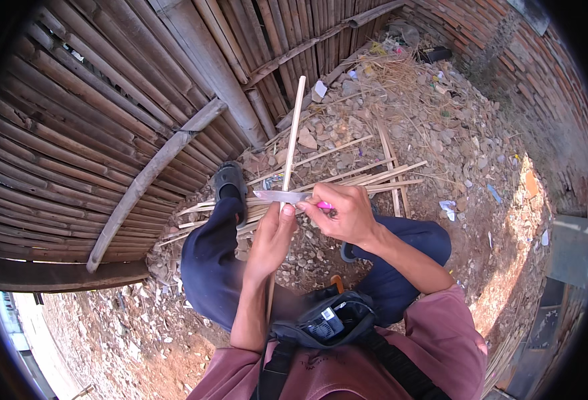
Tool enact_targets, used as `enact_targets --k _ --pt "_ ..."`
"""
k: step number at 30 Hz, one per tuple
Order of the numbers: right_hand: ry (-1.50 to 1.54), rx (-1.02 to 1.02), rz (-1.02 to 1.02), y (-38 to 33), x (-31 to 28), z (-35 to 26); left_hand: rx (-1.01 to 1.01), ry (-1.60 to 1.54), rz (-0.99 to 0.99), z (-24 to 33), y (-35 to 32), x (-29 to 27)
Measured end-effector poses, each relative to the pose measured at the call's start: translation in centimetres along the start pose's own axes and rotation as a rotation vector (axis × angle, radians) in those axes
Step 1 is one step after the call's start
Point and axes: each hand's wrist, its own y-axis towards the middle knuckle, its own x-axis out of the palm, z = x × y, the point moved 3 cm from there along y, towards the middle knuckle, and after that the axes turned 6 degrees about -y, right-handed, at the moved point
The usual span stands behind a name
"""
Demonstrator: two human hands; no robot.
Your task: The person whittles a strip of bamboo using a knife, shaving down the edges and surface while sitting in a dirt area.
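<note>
A long pale strip, apparently split bamboo [294, 133], runs up and away from me, tilted slightly right at its far end. My left hand [273, 238] is closed round it near the middle, and its lower part passes down along my left forearm. In my right hand [346, 211] is a knife with a pink handle [324, 205], gripped close to the blade. The knife blade [277, 196] points left and lies across the strip, just above my left thumb. Both hands are close together over my bent knees.
More pale strips [374, 179] lie in a loose pile on the stony ground [440, 133] beyond my hands. A bamboo wall [120, 93] rises at left, a brick wall [534, 73] at far right. An open black bag [324, 323] rests at my waist. Litter and dry straw [374, 83] lie farther off.
</note>
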Motion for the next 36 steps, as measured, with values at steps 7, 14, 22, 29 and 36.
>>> enact_targets --k 7,14,22,29,36 --pt "0.033 -0.028 0.028 0.1 0.4 0.6 0.034 0.156 0.097 0.4 -0.1 0.6" --pt "-0.054 -0.111 0.063 0.4 0.6 0.6 0.084 0.248 0.136 1.5 -0.3 0.6" --pt "-0.018 0.324 0.438 4.5 -8.5 11.5 0.060 0.280 0.050 2.0 -2.5 1.2" --pt "0.154 0.145 0.128 1.3 -2.2 4.4 0.116 0.084 -0.067 -0.7 -1.4 0.8" --pt "0.185 -0.027 -0.056 -0.3 1.0 0.2 -0.057 -0.293 -0.079 -0.1 -1.9 0.3"
